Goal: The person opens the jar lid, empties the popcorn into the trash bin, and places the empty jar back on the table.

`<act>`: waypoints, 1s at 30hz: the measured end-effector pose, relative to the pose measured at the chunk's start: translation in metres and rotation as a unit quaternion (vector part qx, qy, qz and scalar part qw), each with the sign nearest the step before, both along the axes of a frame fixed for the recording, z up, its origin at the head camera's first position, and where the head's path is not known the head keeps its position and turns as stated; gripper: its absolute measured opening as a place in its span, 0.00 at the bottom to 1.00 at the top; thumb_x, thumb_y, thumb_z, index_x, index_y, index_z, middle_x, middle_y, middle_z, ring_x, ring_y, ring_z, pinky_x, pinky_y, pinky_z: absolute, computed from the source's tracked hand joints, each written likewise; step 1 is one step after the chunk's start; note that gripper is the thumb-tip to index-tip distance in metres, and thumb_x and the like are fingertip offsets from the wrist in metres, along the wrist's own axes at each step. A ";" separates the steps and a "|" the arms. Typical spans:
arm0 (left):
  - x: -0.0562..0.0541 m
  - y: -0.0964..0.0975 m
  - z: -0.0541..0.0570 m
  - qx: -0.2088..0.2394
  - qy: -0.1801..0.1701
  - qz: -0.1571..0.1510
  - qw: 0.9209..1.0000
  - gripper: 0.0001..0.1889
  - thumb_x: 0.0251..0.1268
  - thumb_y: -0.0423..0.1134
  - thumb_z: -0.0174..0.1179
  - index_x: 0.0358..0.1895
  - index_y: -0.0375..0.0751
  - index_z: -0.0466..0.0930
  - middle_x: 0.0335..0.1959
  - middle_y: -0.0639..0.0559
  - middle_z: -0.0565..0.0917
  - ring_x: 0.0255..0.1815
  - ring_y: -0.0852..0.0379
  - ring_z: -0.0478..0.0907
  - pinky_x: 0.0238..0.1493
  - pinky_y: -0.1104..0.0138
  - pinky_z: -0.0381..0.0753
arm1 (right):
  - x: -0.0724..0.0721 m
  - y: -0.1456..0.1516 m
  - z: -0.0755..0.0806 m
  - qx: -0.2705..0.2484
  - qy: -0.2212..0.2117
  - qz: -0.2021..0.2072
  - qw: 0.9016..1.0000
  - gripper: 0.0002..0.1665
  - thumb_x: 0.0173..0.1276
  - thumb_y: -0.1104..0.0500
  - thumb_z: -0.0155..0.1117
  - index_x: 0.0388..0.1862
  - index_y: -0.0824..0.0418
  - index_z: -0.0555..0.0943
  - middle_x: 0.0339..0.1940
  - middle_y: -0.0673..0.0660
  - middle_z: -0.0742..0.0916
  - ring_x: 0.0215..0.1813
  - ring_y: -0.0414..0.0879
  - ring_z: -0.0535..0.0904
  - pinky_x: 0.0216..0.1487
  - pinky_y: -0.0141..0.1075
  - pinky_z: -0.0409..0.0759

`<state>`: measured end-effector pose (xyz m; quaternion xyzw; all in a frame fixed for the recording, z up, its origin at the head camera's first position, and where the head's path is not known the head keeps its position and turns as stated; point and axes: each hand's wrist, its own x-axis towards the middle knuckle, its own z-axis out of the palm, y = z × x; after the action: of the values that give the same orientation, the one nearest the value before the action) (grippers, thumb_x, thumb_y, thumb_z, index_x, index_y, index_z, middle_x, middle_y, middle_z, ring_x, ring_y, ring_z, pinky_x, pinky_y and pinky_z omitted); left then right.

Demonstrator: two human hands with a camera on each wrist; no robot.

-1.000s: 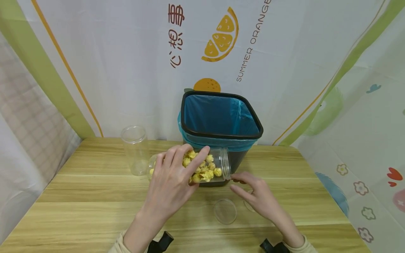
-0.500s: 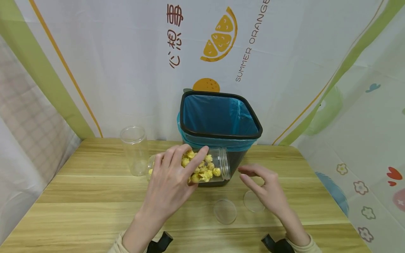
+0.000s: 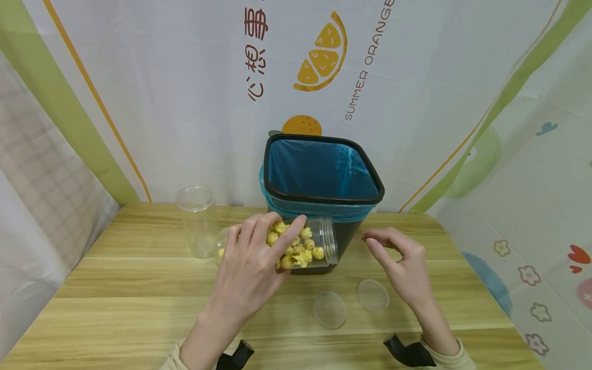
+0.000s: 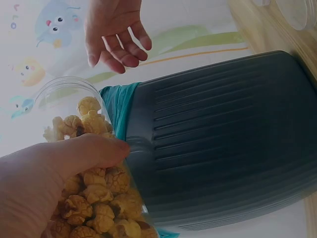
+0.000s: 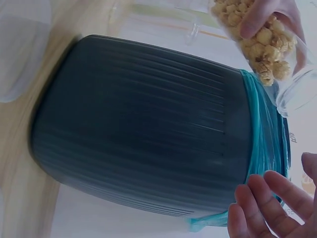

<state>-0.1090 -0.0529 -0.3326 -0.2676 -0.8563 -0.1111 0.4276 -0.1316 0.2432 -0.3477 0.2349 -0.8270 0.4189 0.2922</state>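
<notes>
My left hand [image 3: 252, 264] grips a clear jar [image 3: 326, 241] laid on its side in the air, thumb on the near face and fingers over the top. Yellow popcorn [image 3: 302, 257] fills much of it, and its lidless mouth points right. Behind the jar stands a dark trash bin [image 3: 348, 234], which its body overlaps in the head view. To the right of the jar mouth, my right hand [image 3: 407, 267] hovers with loosely bent fingers and nothing in them. In the left wrist view the right hand's fingers [image 4: 126, 47] hang apart, relaxed.
The bin has a black rim [image 3: 324, 199] and a blue liner bag [image 3: 314, 164]. A second clear jar [image 3: 199, 231] stands upright at the back left. Two clear round lids, a nearer one [image 3: 329, 310] and a farther one [image 3: 372, 295], lie on the wooden table [image 3: 139, 318].
My right hand has drawn back from the jar mouth to the right and slightly up, uncovering the second lid. The left hand and the jar stay in place.
</notes>
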 end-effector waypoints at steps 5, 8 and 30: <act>0.001 -0.001 -0.001 0.001 -0.002 0.002 1.000 0.57 0.29 0.44 0.87 0.73 0.60 0.70 0.57 0.43 0.78 0.56 0.43 0.74 0.46 0.54 0.72 | -0.002 -0.002 0.005 -0.001 0.003 -0.016 1.000 0.09 0.70 0.69 0.66 0.45 0.62 0.89 0.43 0.37 0.89 0.46 0.28 0.85 0.49 0.21 0.80; 0.001 -0.001 0.000 0.001 -0.002 0.002 1.000 0.57 0.29 0.44 0.87 0.74 0.60 0.69 0.57 0.43 0.78 0.56 0.43 0.74 0.46 0.54 0.72 | -0.003 -0.004 0.009 -0.005 0.004 -0.019 1.000 0.10 0.71 0.69 0.65 0.45 0.60 0.89 0.43 0.33 0.88 0.46 0.27 0.85 0.49 0.21 0.80; 0.000 -0.001 0.000 -0.013 -0.009 0.013 1.000 0.59 0.27 0.48 0.89 0.75 0.61 0.69 0.58 0.45 0.78 0.56 0.44 0.75 0.49 0.53 0.74 | -0.008 -0.007 0.022 -0.086 0.000 -0.057 0.995 0.08 0.74 0.68 0.61 0.43 0.67 0.88 0.33 0.32 0.88 0.36 0.31 0.86 0.43 0.21 0.80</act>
<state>-0.1090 -0.0535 -0.3328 -0.2613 -0.8648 -0.0971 0.4177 -0.1401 0.2360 -0.3258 0.1615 -0.8000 0.4710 0.3347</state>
